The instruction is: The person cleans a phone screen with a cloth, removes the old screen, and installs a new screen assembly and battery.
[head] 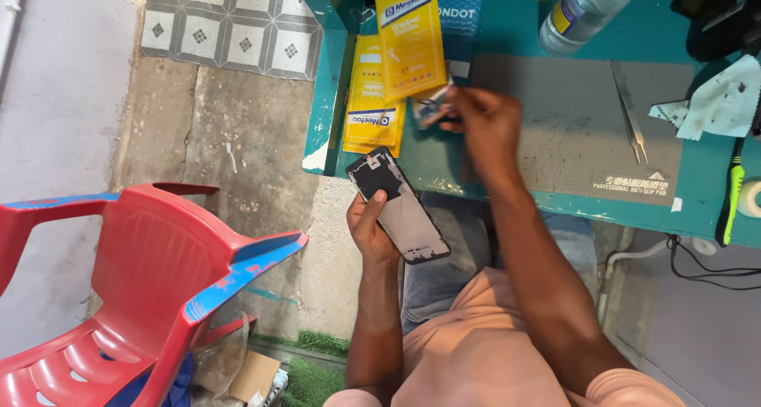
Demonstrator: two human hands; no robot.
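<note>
Red plastic chair (135, 296), unoccupied, far left on the floor. Left hand (369, 231): grip closed around a disassembled phone (400, 207), cradled low below the counter (325, 106) edge, open back tilted up, presumably for viewing. Yellow packets (388, 66) stacked at the counter's corner. Right hand (487, 122): arm extended forward, grip pinching a small blurred part (432, 106) above the grey mat (571, 129). Tweezers (630, 114) lie on it.

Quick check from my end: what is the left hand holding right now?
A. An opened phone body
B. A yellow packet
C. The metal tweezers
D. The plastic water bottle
A: the left hand grips an opened phone body below the table edge, while the tweezers lie untouched on the grey mat.
</note>
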